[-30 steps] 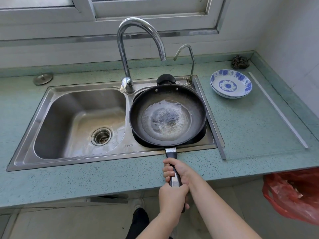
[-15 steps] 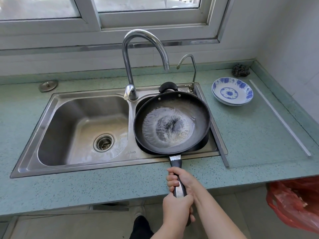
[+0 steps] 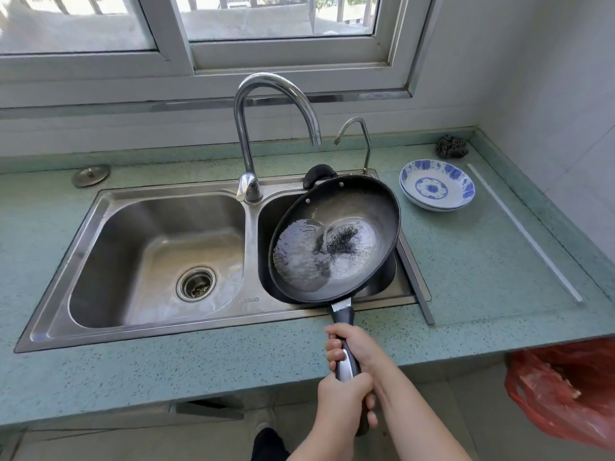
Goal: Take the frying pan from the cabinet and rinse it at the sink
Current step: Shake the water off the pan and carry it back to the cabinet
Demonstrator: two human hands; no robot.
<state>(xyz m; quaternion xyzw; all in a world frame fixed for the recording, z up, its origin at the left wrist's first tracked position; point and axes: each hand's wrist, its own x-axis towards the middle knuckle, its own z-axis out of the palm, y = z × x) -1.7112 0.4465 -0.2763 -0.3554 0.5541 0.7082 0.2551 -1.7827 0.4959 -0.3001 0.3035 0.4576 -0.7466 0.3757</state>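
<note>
Left hand (image 3: pixel 342 402), right hand (image 3: pixel 354 349) both clench frying pan (image 3: pixel 336 237) handle; tilt slowly over sink (image 3: pixel 109 247), avoid splashing

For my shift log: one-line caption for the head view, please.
Left hand and right hand grip the frying pan by its handle, tilted left with water pooled inside, over the sink.
</note>
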